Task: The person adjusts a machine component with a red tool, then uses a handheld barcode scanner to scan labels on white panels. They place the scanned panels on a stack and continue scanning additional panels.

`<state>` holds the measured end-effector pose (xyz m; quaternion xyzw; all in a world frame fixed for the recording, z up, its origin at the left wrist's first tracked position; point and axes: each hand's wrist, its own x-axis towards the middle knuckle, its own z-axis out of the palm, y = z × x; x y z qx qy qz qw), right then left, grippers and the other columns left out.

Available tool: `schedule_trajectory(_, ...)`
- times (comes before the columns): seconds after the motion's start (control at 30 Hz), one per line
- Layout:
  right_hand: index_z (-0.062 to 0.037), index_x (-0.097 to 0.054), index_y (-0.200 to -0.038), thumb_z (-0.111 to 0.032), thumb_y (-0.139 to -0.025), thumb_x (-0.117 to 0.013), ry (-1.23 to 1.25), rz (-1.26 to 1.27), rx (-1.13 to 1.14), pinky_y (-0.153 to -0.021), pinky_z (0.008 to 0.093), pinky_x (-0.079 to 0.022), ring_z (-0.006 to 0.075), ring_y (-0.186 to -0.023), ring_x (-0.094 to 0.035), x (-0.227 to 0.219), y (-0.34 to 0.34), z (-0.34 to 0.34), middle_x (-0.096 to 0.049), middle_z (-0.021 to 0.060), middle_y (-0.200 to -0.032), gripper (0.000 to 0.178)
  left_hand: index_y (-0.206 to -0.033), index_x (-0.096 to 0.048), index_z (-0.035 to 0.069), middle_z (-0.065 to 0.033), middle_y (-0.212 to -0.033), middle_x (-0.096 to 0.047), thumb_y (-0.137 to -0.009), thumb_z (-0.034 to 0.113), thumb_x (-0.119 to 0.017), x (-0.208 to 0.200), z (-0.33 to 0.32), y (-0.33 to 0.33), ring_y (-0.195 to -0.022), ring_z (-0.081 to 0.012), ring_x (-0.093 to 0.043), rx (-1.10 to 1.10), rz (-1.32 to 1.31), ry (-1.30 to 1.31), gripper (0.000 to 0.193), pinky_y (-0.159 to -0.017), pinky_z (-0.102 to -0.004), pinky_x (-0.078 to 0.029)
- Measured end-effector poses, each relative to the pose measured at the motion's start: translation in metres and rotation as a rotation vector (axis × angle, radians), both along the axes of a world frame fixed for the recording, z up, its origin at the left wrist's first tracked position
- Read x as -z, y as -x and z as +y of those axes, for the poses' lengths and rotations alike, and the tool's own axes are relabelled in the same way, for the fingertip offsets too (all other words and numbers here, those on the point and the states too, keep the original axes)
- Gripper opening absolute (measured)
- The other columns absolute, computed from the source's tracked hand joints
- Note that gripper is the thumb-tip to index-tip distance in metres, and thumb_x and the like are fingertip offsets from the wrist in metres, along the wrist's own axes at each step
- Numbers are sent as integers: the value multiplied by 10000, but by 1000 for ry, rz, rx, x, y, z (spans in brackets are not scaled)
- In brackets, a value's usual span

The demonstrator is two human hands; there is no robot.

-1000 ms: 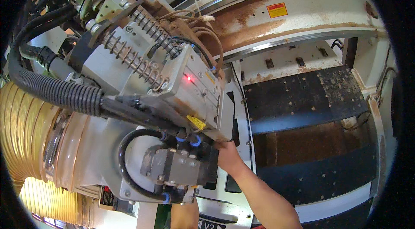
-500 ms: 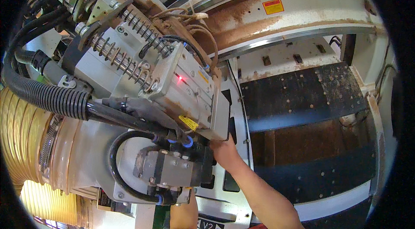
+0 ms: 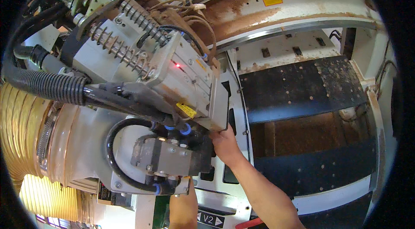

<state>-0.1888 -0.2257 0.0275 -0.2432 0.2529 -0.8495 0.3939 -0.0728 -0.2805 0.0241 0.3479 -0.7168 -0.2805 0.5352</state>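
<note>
A large machine head fills the left half, with a grey metal cylinder block [image 3: 181, 84] and two spring-wrapped rods [image 3: 114, 49]. My right hand [image 3: 225, 144] reaches in under the block's lower corner; its fingers are hidden behind the block and the black fittings. My left forearm [image 3: 183, 207] rises from the lower edge and disappears behind a smaller grey valve block [image 3: 166, 156], so the left hand itself is out of sight. What either hand touches cannot be seen. A curved black air hose [image 3: 113, 155] with blue collars runs into the smaller block.
A thick ribbed black hose [image 3: 47, 85] and a yellowish ribbed duct [image 3: 19, 129] crowd the left side. A dusty white beam [image 3: 242, 17] crosses the top. Dark panels [image 3: 285, 93] lie at right around a recess. A red object [image 3: 249, 223] shows beside my right forearm.
The machine head sits slightly higher and farther left in the picture, as the view has shifted a little. Both arms stay in nearly the same place; more of the red object shows.
</note>
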Motion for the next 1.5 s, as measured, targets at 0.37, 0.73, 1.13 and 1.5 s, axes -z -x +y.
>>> schedule_trajectory(0.37,25,-544,-1352,147,-877,-493,-52,404,55,-1092,352,-406,229,-1247,-543,4,10,-7,-641,144,-1282,493,-1016,-736,18,-162,-960,-752,-844,256,-782,-7,-19,3,-889,-268,-722,18,14,18,297,-838,-412,-572)
schedule_trajectory(0.73,6,-565,-1368,187,-852,-460,-24,479,42,-1087,330,-412,238,-1266,-553,9,6,-24,-638,166,-1343,557,-1003,-742,18,-161,-951,-754,-842,261,-784,-11,-21,7,-884,-263,-722,29,-3,16,294,-837,-409,-572)
schedule_trajectory(1.13,-20,-479,-1440,190,-851,-453,62,436,-35,-1128,344,-389,211,-1313,-505,2,11,-18,-584,133,-1391,626,-990,-748,19,-159,-940,-756,-839,266,-786,-11,-24,10,-879,-257,-723,59,-6,13,292,-835,-406,-572)
schedule_trajectory(1.5,19,-557,-1359,167,-834,-508,-104,456,-35,-1074,341,-443,277,-1222,-597,-10,18,-12,-675,139,-1283,547,-978,-754,20,-158,-931,-759,-837,271,-788,-12,-26,10,-875,-252,-723,91,-42,15,290,-834,-403,-572)
